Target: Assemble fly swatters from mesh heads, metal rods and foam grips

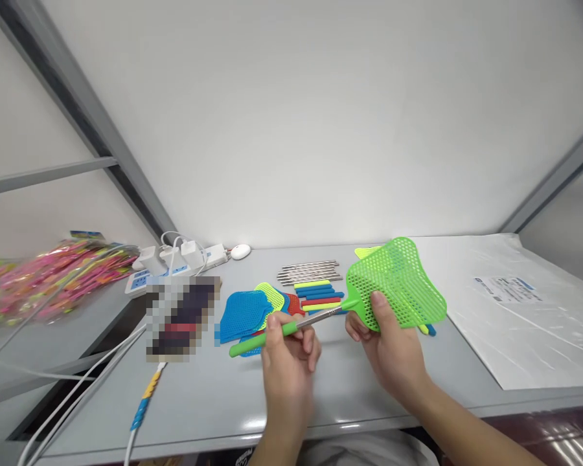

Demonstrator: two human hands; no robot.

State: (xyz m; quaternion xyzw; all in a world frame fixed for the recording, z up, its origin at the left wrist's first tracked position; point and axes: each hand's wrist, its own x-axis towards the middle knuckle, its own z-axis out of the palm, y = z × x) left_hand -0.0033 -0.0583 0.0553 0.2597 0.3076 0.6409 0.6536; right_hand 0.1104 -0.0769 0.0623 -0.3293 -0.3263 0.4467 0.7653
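A green fly swatter (396, 281) with a perforated head, a metal rod and a green grip is held up over the table in both hands. My left hand (289, 362) is closed around the handle where the green grip meets the rod. My right hand (393, 349) pinches the lower edge of the head near its neck, thumb on top. Behind my left hand lie loose blue swatter heads (243, 314), with yellow and red ones beside them. Farther back are several metal rods (308, 273) and coloured grip tubes (318, 291), partly hidden by the swatter.
On the left stand a power strip (143, 279) with white chargers and a blurred-out phone (184, 320) with its cable. Plastic-wrapped pink items (63, 278) lie at far left. A white packing sheet (525, 323) covers the right side. Behind rises a white wall (311, 123).
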